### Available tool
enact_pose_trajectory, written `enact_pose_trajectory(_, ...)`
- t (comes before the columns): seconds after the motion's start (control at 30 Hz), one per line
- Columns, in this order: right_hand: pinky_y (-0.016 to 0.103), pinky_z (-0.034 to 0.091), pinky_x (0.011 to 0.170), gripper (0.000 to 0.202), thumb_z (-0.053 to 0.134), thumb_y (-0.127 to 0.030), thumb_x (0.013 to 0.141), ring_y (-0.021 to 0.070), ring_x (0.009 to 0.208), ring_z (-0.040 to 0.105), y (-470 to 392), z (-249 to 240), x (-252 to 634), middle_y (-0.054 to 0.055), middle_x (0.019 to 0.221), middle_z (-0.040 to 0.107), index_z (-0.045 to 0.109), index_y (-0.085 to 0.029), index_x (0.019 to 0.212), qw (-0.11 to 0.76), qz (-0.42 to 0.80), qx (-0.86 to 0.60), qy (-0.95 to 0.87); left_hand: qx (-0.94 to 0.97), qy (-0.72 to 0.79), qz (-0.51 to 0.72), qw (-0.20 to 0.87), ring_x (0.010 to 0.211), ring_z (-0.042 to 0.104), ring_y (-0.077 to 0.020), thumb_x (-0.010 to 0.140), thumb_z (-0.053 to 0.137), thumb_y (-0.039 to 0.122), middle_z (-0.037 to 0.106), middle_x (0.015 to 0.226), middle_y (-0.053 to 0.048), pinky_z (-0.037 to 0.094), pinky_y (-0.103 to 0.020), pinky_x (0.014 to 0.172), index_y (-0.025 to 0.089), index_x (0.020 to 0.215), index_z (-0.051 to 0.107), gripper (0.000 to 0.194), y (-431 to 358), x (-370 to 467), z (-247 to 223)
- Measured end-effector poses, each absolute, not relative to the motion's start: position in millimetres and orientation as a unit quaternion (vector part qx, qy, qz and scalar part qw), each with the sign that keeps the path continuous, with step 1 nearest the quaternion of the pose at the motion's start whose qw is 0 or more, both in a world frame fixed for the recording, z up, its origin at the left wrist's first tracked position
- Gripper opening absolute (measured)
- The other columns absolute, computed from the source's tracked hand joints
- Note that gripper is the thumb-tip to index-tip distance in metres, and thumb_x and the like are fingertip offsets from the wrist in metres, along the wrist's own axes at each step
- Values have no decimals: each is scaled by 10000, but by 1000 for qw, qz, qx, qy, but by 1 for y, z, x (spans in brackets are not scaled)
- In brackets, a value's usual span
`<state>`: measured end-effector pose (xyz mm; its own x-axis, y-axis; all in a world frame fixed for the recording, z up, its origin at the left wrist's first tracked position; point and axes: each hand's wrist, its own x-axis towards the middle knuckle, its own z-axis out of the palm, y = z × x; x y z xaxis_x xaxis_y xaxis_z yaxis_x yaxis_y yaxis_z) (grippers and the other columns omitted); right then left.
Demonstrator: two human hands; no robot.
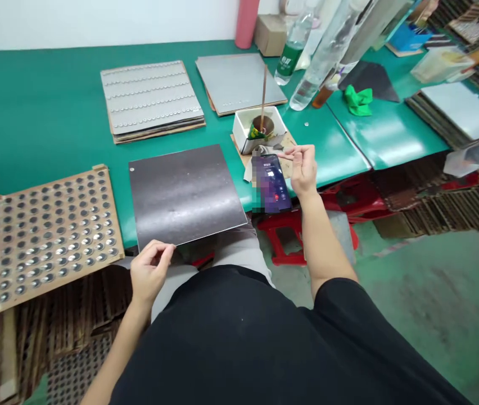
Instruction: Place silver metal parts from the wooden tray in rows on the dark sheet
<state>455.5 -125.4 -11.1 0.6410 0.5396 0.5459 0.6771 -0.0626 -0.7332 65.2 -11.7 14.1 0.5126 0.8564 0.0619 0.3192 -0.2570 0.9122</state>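
A dark, glossy square sheet (184, 191) lies at the front edge of the green table, its near edge jutting over my lap. One small round silvery piece (132, 169) sits in its far left corner. My left hand (149, 273) is closed in a pinch at the sheet's near left edge; what the fingertips hold, if anything, is too small to make out. Over the right side of a lit phone (279, 188) is my right hand (304, 170), fingers pinched together, contents unclear. Just behind the phone, a white box (243, 132) holds a brown round cup (263, 126) with a thin stick (263, 93) upright in it.
To the left is a wooden board (49, 236) with rows of round pieces. Farther back lie a grey sheet stack (150, 93) with rows of small pieces and another grey stack (239, 81). Bottles (292, 53), a green cloth (358, 101) and red stools (284, 236) are rightward.
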Motion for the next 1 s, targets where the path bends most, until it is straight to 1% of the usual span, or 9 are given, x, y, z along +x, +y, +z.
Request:
enact_pose_trajectory(0.13, 328, 568, 801, 486, 291, -693, 916, 157, 912, 702, -118, -20, 462, 37, 942, 584, 463, -240, 945, 517, -31, -727, -451, 731, 421, 290, 453, 500, 504, -108, 725, 649, 291, 560, 565, -8, 412, -205, 460, 173, 586, 624, 183, -12, 74, 16)
enact_pose_trajectory(0.2, 317, 567, 749, 484, 285, -683, 923, 152, 844, 708, -117, -21, 461, 29, 897, 588, 476, -238, 938, 516, -31, -731, -446, 732, 425, 287, 449, 499, 506, -105, 724, 653, 287, 564, 569, -7, 416, -201, 460, 172, 597, 631, 173, -13, 74, 15)
enact_pose_trajectory(0.27, 309, 558, 696, 483, 251, -654, 944, 136, 730, 701, -119, -22, 459, 20, 848, 597, 491, -235, 930, 524, -45, -738, -423, 735, 426, 285, 443, 497, 503, -101, 727, 656, 282, 569, 573, -6, 418, -200, 462, 171, 604, 639, 166, -14, 72, 15)
enact_pose_trajectory(0.33, 304, 551, 672, 495, 208, -622, 963, 118, 636, 679, -123, -22, 457, 14, 815, 608, 507, -229, 929, 538, -65, -741, -396, 741, 425, 282, 437, 494, 500, -98, 732, 656, 279, 570, 571, -4, 421, -201, 468, 171, 608, 643, 165, -15, 71, 14)
enact_pose_trajectory(0.4, 305, 550, 656, 499, 193, -599, 973, 116, 606, 669, -127, -23, 456, 13, 804, 616, 523, -226, 938, 557, -85, -734, -378, 749, 424, 277, 428, 491, 498, -96, 740, 653, 281, 570, 568, -1, 419, -203, 475, 171, 612, 645, 169, -14, 70, 13)
enact_pose_trajectory(0.53, 312, 552, 612, 443, 232, -559, 978, 136, 616, 671, -131, -26, 456, 22, 815, 618, 535, -237, 968, 600, -96, -700, -374, 759, 421, 274, 413, 477, 490, -91, 754, 648, 294, 578, 579, 2, 405, -211, 476, 171, 622, 646, 180, -13, 72, 11)
enact_pose_trajectory(0.73, 332, 566, 674, 464, 187, -566, 979, 147, 695, 700, -133, -29, 458, 35, 831, 618, 516, -240, 976, 572, -82, -717, -389, 760, 426, 283, 401, 463, 461, -83, 767, 651, 301, 574, 582, 6, 384, -223, 477, 170, 635, 646, 186, -13, 74, 8)
enact_pose_trajectory(0.83, 324, 568, 664, 433, 240, -584, 971, 143, 701, 707, -133, -31, 456, 28, 848, 613, 503, -241, 937, 589, -67, -693, -410, 761, 425, 286, 399, 460, 456, -79, 770, 652, 305, 571, 583, 9, 378, -221, 473, 168, 641, 645, 189, -14, 74, 7)
enact_pose_trajectory(1.0, 308, 564, 671, 393, 289, -570, 980, 126, 714, 714, -128, -34, 454, -1, 858, 606, 508, -247, 931, 604, -49, -663, -440, 771, 426, 286, 376, 452, 469, -73, 774, 628, 302, 576, 581, 11, 381, -210, 456, 161, 634, 639, 198, -13, 74, 5)
